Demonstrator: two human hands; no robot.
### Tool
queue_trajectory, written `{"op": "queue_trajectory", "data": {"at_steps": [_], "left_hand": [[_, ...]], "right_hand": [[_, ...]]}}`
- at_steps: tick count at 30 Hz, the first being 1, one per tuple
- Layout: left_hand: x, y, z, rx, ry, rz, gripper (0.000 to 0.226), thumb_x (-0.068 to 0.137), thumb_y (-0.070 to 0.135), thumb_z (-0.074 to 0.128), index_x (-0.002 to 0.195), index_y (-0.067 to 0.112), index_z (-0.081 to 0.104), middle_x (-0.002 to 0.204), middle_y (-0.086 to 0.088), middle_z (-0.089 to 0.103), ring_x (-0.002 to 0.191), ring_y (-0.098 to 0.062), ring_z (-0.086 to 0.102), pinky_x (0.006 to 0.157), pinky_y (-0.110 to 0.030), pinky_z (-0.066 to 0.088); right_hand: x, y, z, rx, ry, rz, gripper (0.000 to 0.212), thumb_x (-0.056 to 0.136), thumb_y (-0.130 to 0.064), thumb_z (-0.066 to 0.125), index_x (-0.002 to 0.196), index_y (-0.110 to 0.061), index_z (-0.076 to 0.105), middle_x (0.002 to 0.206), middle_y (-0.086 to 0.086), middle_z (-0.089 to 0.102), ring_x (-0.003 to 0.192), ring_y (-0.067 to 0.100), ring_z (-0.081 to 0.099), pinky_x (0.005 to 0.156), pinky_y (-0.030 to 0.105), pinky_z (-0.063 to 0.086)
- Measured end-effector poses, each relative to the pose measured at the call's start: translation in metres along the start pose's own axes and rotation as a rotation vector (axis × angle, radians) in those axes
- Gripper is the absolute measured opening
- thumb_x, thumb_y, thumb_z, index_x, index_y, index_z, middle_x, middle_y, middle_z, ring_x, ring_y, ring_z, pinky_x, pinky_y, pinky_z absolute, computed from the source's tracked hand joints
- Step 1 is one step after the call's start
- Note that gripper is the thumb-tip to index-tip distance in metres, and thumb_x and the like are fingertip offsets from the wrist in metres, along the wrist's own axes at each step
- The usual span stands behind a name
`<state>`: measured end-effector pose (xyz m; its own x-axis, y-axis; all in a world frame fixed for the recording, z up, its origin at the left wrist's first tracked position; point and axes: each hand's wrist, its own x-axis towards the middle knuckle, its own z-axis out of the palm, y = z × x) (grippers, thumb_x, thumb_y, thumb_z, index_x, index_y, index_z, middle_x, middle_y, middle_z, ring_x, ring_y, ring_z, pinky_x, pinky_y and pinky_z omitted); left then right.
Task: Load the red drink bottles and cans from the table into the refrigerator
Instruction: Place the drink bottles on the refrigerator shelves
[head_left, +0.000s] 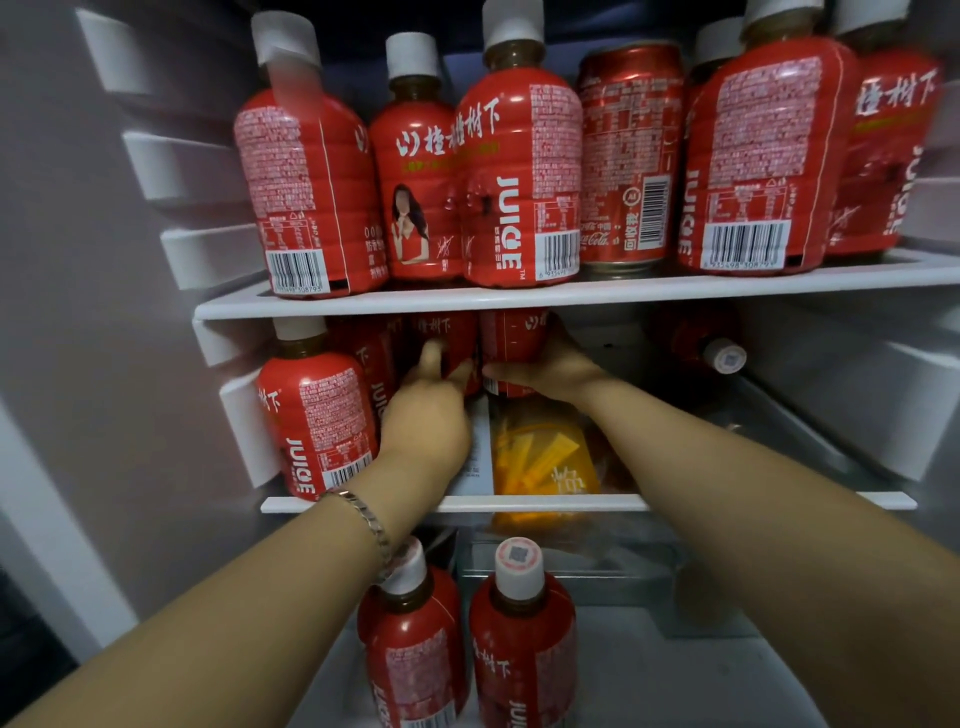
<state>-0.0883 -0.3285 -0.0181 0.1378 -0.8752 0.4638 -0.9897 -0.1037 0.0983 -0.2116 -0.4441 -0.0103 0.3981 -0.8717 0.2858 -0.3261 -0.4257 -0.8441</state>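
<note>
Red ribbed plastic: left hand curled round left bottle, right hand curled round right bottle, bottles side by side, touching.

A translucent yellow bag sat on the middle shelf, slumped and slightly crumpled, with long orange sachets visible through its skin and pale characters printed low on its front. Its orange colour showed again just under the shelf's white front lip. Touching the bag's left side stood a white carton, upright, with small grey print near its foot, too blurred to read. To the bag's right lay something reddish-brown, too dark to make out. Beneath the shelf a clear plastic drawer ran across, its contents dim. A silver link bracelet circled a wrist in the foreground.
</note>
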Motion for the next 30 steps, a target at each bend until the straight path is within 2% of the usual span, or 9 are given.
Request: {"op": "queue_trajectory", "data": {"at_steps": [4,7,10,14,18,20,23,26,30], "left_hand": [[-0.001,0.002,-0.005,0.027,-0.040,-0.027,0.054,0.091,0.013,0.047,0.142,0.025,0.034,0.150,-0.011,0.008,0.118,-0.033,0.047,0.089,-0.037,0.044],[-0.004,0.004,-0.010,0.045,-0.070,-0.047,0.053,0.092,0.015,0.047,0.142,0.024,0.034,0.149,-0.013,0.009,0.120,-0.034,0.044,0.089,-0.039,0.044],[-0.004,0.014,-0.013,-0.028,-0.107,-0.113,0.048,0.092,0.020,0.047,0.138,0.019,0.036,0.147,-0.015,0.009,0.123,-0.036,0.040,0.093,-0.042,0.042],[-0.005,0.036,-0.006,-0.148,-0.028,-0.112,0.051,0.091,0.029,0.046,0.140,0.023,0.034,0.148,-0.015,0.012,0.129,-0.041,0.029,0.102,-0.045,0.036],[-0.003,0.038,0.005,-0.153,-0.112,-0.071,0.059,0.093,0.036,0.044,0.145,0.043,0.017,0.156,-0.002,-0.001,0.139,-0.044,-0.001,0.113,-0.048,0.015],[0.000,0.034,0.008,-0.149,-0.128,-0.080,0.059,0.093,0.037,0.043,0.145,0.044,0.017,0.157,0.002,-0.001,0.140,-0.043,-0.004,0.113,-0.049,0.015],[0.001,0.034,0.011,-0.118,-0.122,-0.057,0.057,0.093,0.038,0.041,0.145,0.041,0.018,0.157,0.002,0.004,0.141,-0.041,-0.001,0.115,-0.048,0.011],[0.002,0.034,0.012,-0.098,-0.110,-0.054,0.056,0.094,0.039,0.039,0.146,0.040,0.018,0.157,0.001,0.007,0.142,-0.039,0.000,0.115,-0.045,0.009],[0.002,0.036,0.009,-0.117,-0.110,-0.036,0.055,0.094,0.038,0.040,0.146,0.037,0.021,0.157,0.001,0.008,0.141,-0.040,0.000,0.115,-0.045,0.011]], "right_hand": [[-0.010,-0.009,0.005,-0.112,-0.019,0.090,0.096,0.072,-0.041,0.077,0.146,-0.018,0.020,0.149,0.004,0.035,0.135,0.022,0.036,0.105,0.030,0.031],[-0.030,-0.018,0.005,-0.365,-0.038,0.171,0.065,0.082,-0.049,0.064,0.136,-0.022,0.041,0.137,0.006,0.050,0.123,0.027,0.050,0.102,0.036,0.040],[-0.054,-0.018,-0.020,-0.759,0.138,0.194,0.034,0.089,-0.032,0.053,0.120,-0.019,0.057,0.129,0.010,0.054,0.119,0.028,0.051,0.100,0.038,0.042],[-0.065,-0.007,-0.074,-1.060,0.450,0.314,0.044,0.096,-0.023,0.043,0.139,-0.015,0.038,0.143,0.017,0.033,0.127,0.033,0.036,0.102,0.038,0.032],[-0.066,0.016,-0.107,-0.868,0.275,0.484,0.057,0.098,-0.021,0.040,0.149,-0.018,0.013,0.149,0.021,0.022,0.133,0.037,0.033,0.105,0.042,0.033],[-0.066,0.022,-0.111,-0.787,0.286,0.442,0.056,0.099,-0.018,0.038,0.149,-0.018,0.014,0.149,0.021,0.023,0.132,0.036,0.035,0.105,0.040,0.033],[-0.066,0.017,-0.109,-0.707,0.366,0.360,0.041,0.099,-0.015,0.036,0.140,-0.012,0.035,0.136,0.023,0.044,0.119,0.037,0.049,0.092,0.036,0.040],[-0.078,0.003,-0.094,-0.775,0.284,0.225,0.041,0.087,-0.019,0.059,0.126,-0.015,0.048,0.126,0.015,0.054,0.109,0.035,0.055,0.080,0.033,0.043],[-0.099,-0.017,-0.069,-0.731,0.595,-0.182,0.044,0.074,-0.032,0.073,0.112,-0.013,0.061,0.116,0.011,0.060,0.109,0.031,0.053,0.079,0.030,0.039]]}}
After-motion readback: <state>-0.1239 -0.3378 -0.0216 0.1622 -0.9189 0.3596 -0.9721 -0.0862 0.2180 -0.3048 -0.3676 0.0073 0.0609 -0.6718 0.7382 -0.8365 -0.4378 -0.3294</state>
